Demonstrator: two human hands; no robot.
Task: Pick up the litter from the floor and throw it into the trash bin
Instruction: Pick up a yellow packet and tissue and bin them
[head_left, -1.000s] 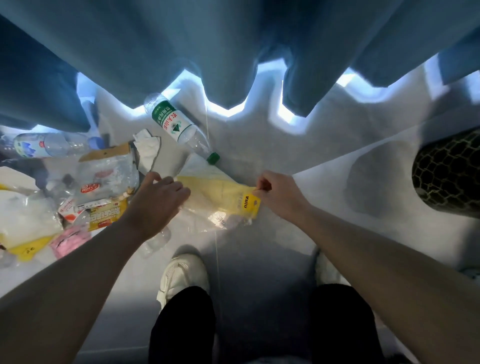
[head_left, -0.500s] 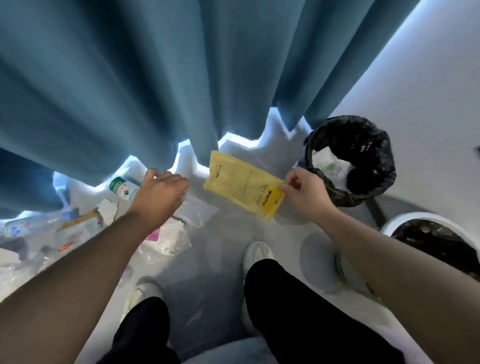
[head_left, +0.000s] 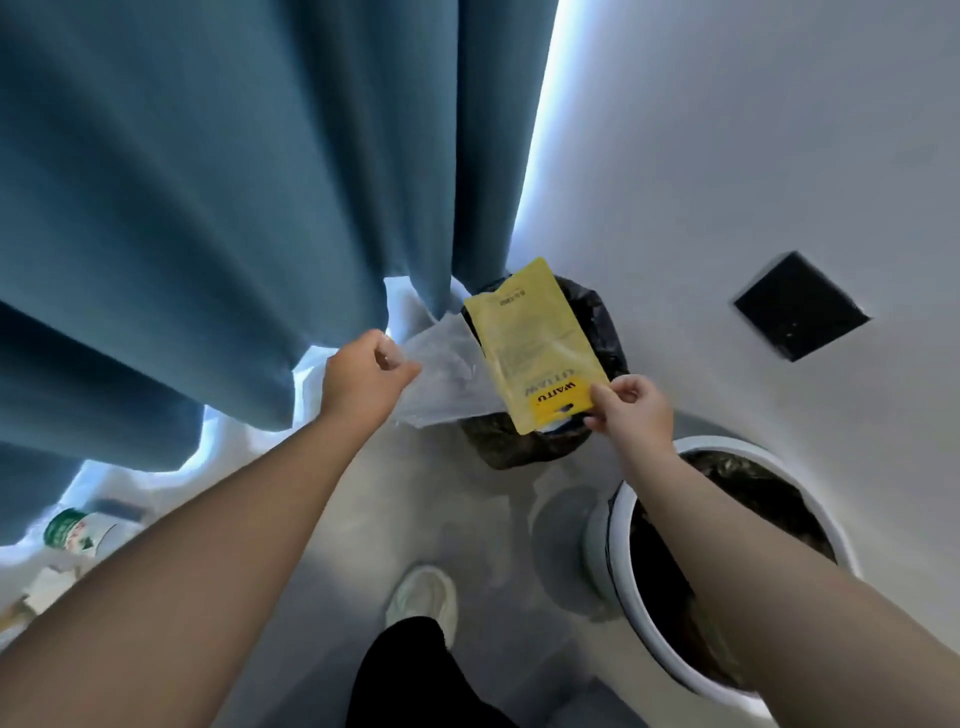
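Both grips have moved toward the trash bin (head_left: 605, 332) since the earlier frames. The yellow pouch (head_left: 535, 353), previously held left of the bin, now lies across its opening in the head view.

Grip state:
- The right grip (head_left: 631, 415) pinches the pouch at its lower printed corner. The pouch stands nearly upright with its plain end uppermost.
- The left grip (head_left: 363, 382) is curled around one edge of a clear plastic bag (head_left: 447, 382). The bag spreads to the right, and its far edge passes behind the pouch at the bin's left rim.

Surface and room:
- The floor (head_left: 493, 525) is smooth and pale grey.
- The bin stands on the floor in the corner and is lined with a black bag.
- A blue curtain (head_left: 260, 208) hangs on the left, and its hem reaches the floor. Daylight shows under the hem and along the curtain's right edge.
- A plain light wall (head_left: 727, 156) on the right carries a black square plate (head_left: 800, 306).
- A white round pot (head_left: 621, 545) with dark contents stands near the bin, beneath the right forearm.
- A bottle with a green label (head_left: 72, 535) lies on the floor at the lower left, beside other litter that is too blurred to identify.
- A light shoe (head_left: 423, 597) and a black trouser leg (head_left: 405, 675) occupy the lower centre.
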